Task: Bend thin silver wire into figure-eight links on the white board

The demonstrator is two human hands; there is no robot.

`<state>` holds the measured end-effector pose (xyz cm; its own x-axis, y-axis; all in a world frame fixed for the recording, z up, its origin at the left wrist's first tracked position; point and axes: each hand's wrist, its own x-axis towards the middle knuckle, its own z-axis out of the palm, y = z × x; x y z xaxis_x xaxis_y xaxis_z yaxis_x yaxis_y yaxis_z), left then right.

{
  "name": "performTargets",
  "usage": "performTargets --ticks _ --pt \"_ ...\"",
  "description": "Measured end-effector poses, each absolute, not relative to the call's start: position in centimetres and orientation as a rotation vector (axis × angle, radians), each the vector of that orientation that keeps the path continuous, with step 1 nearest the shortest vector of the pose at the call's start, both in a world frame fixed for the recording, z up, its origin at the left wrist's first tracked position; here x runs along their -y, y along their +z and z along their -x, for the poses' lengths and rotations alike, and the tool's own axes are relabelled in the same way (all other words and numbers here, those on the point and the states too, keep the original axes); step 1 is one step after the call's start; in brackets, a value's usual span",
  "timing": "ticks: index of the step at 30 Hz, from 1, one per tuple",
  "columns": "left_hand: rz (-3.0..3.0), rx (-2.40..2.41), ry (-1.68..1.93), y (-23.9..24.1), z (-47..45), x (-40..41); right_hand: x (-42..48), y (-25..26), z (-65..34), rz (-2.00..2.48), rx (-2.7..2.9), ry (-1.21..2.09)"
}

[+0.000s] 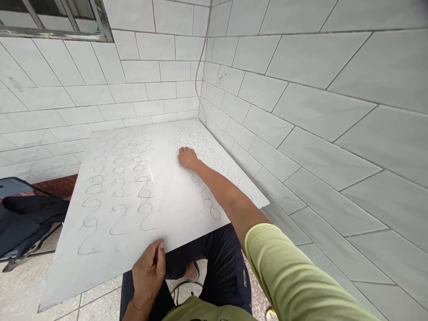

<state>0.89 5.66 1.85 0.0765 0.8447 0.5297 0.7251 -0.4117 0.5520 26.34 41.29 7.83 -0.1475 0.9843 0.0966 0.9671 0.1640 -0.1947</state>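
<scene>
A large white tile slab [167, 196] lies tilted over my knees, its far end against the tiled wall. Rows of pencilled looping curves cover it. My left hand [149, 273] grips the slab's near edge, thumb on top and fingers curled under. My right hand [187, 157] reaches far across and rests on the slab among the small loops at the upper right, its fingers bunched; whether a pencil is in them is hidden.
Tiled walls [301, 111] close in at the back and right. A cable [201, 58] hangs in the corner. A dark bag on a folding chair [23, 214] stands at the left. A window frame [56, 20] is at the top left.
</scene>
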Motion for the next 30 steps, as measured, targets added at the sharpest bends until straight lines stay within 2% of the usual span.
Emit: performTargets --ticks 10,15,22,26,30 --pt "-2.245 -1.625 1.224 1.8 -0.5 -5.8 -46.2 9.2 -23.6 1.882 2.282 0.109" --pt "-2.241 -1.625 1.226 1.5 -0.5 -6.1 -44.4 8.9 -20.3 1.719 2.427 0.088" --pt "-2.271 -1.538 1.229 1.6 -0.6 -5.7 -31.4 5.4 -18.8 1.429 2.624 0.070" --pt "-2.241 -1.533 1.192 2.1 -0.8 -5.5 -21.6 3.9 -20.7 1.249 2.554 -0.033" --pt "-2.166 -1.553 1.182 2.5 -1.2 -5.1 -13.6 3.3 -22.2 1.176 2.454 0.027"
